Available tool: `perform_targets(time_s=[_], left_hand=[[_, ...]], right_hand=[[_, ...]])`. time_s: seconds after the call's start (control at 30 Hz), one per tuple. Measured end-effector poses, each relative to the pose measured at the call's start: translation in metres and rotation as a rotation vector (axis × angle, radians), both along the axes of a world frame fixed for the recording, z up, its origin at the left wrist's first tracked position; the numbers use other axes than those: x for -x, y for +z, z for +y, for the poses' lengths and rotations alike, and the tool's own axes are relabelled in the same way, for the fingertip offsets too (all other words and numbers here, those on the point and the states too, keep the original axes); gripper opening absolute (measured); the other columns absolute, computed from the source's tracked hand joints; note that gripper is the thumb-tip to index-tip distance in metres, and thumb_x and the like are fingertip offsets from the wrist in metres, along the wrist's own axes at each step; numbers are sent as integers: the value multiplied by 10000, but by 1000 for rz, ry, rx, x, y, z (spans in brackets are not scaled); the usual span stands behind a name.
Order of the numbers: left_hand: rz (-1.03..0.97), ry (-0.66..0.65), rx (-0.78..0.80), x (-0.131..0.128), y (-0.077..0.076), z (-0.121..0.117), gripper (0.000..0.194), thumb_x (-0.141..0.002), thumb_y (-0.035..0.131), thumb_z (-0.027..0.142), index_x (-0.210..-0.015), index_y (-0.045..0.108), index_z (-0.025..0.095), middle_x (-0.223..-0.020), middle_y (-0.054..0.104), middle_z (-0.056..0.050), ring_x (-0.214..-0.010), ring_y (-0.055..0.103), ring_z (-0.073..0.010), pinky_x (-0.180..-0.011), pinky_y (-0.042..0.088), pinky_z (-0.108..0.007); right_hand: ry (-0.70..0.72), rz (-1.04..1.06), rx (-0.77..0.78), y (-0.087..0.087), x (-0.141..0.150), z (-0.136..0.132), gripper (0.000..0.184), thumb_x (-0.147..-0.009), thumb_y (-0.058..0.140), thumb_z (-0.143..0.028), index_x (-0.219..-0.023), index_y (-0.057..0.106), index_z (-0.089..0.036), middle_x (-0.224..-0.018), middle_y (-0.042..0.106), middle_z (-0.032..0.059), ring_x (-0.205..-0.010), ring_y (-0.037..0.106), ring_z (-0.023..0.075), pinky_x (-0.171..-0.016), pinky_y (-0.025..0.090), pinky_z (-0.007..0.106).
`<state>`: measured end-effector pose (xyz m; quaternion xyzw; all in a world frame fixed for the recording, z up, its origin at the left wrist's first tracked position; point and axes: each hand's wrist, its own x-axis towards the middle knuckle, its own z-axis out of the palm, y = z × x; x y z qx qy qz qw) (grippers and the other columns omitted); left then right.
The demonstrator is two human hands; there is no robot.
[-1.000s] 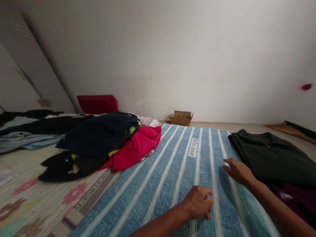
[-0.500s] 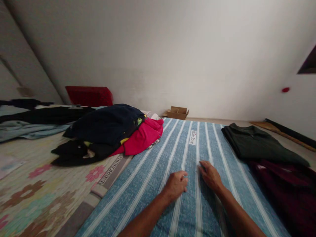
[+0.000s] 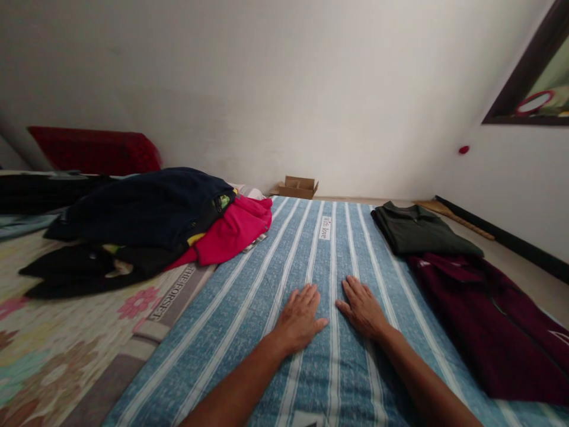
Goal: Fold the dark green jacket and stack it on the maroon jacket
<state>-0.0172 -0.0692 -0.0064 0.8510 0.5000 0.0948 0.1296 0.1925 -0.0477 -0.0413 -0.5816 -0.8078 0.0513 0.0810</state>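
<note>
Both my hands lie flat, palms down, side by side on a blue cloth with white stripes (image 3: 284,255) that is spread over the bed. My left hand (image 3: 299,318) has its fingers spread and holds nothing. My right hand (image 3: 362,307) is just to its right, fingers apart, also holding nothing. A small white label reading "With love" (image 3: 326,228) sits on the cloth beyond my hands.
A dark green folded garment (image 3: 418,234) and a maroon garment (image 3: 484,314) lie along the cloth's right edge. A heap of navy, black and pink clothes (image 3: 169,228) sits at the left on a floral sheet (image 3: 53,350). A cardboard box (image 3: 299,187) stands by the far wall.
My right hand drew back from beside the green garment toward the middle. My left hand uncurled and now lies flat next to it. The view has swung to the right.
</note>
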Motion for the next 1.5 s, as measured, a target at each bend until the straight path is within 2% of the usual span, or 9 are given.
perform_targets(time_s=[0.2,0.4,0.53,0.73,1.0,1.2,1.3,1.37,1.5], left_hand=[[114,-52,46,3,-1,-10,656,-888,358,504,-1418,292,123,-1512,194,-139,-1405,102,-245,-1123,139,-442],[150,-74,57,14,-3,-27,691,-876,392,500,-1431,257,111,-1516,170,-139,-1404,95,-251,-1128,136,-439],[144,-69,3,21,-7,-38,687,-863,432,486,-1431,261,139,-1515,187,-123,-1399,133,-248,-1128,158,-442],[175,-46,-47,26,-10,-46,656,-875,400,481,-1429,277,153,-1500,243,-120,-1386,193,-258,-1121,177,-453],[193,-43,-91,27,-15,-44,638,-886,371,503,-1413,321,148,-1499,239,-113,-1379,218,-258,-1120,183,-445],[179,-63,-143,32,-20,-47,690,-873,365,559,-1428,290,157,-1499,243,-111,-1375,228,-266,-1121,169,-440],[190,-67,-129,34,-19,-49,703,-872,353,572,-1431,281,151,-1503,226,-112,-1379,218,-264,-1122,163,-435],[201,-67,-102,34,-16,-50,707,-873,351,568,-1430,278,139,-1507,205,-115,-1385,196,-261,-1122,161,-437],[179,-64,-81,34,-13,-50,694,-873,366,558,-1429,283,152,-1507,206,-108,-1388,186,-257,-1124,166,-449]], right_hand=[[109,32,-3,3,13,-9,705,-921,245,-589,-1414,334,-93,-1484,239,159,-1384,171,276,-1106,168,466],[244,55,8,13,29,-20,777,-895,263,-641,-1411,328,-65,-1479,234,179,-1384,162,288,-1112,171,467],[310,72,28,18,39,-30,800,-888,273,-650,-1414,310,-48,-1477,221,190,-1383,159,287,-1120,161,466],[345,107,61,24,44,-40,811,-869,294,-673,-1425,295,-81,-1486,189,175,-1388,133,282,-1123,160,470],[204,126,82,25,46,-47,772,-886,319,-635,-1419,313,-76,-1488,164,187,-1386,88,313,-1116,166,491],[303,154,67,16,41,-66,714,-910,355,-567,-1424,299,-75,-1491,156,176,-1391,98,295,-1121,178,484],[381,163,45,14,32,-65,686,-919,340,-557,-1431,293,-103,-1494,182,156,-1392,127,269,-1123,191,457],[332,150,23,15,22,-53,688,-923,321,-559,-1437,278,-103,-1498,176,150,-1392,132,261,-1124,186,443],[-87,56,7,17,4,-16,754,-917,299,-575,-1416,288,-10,-1482,174,220,-1383,127,322,-1110,164,480]])
